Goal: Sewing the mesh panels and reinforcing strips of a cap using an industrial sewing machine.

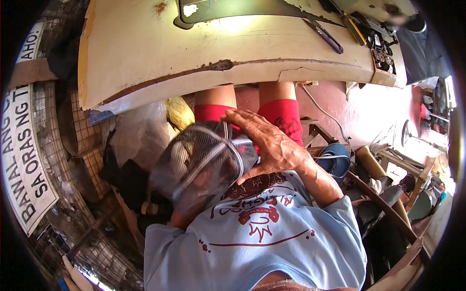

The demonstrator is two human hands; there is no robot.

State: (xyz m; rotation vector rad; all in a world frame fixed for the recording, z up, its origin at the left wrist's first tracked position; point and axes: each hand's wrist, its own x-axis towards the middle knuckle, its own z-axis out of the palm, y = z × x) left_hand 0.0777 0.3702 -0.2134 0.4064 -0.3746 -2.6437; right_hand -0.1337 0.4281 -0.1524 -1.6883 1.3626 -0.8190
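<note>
A dark see-through mesh piece (208, 154), rounded like a cap's crown, is held over my lap. Pale striped tapes cross on it and run along its seams. My right hand (274, 140) grips its right side, fingers over the far edge and thumb at the near edge. My left forearm (183, 219) goes up under the piece on the left. Behind the mesh, my left hand (198, 175) shows only dimly, and its fingers cannot be made out. The left side of the mesh is blurred.
A worn cream table (194, 53) stands in front of me. Purple-handled thread snips (326, 38), a yellow-handled tool (354, 30) and a box of small metal parts (383, 58) lie at its right. Plastic bags (141, 133) are at left, a blue bucket (335, 162) at right.
</note>
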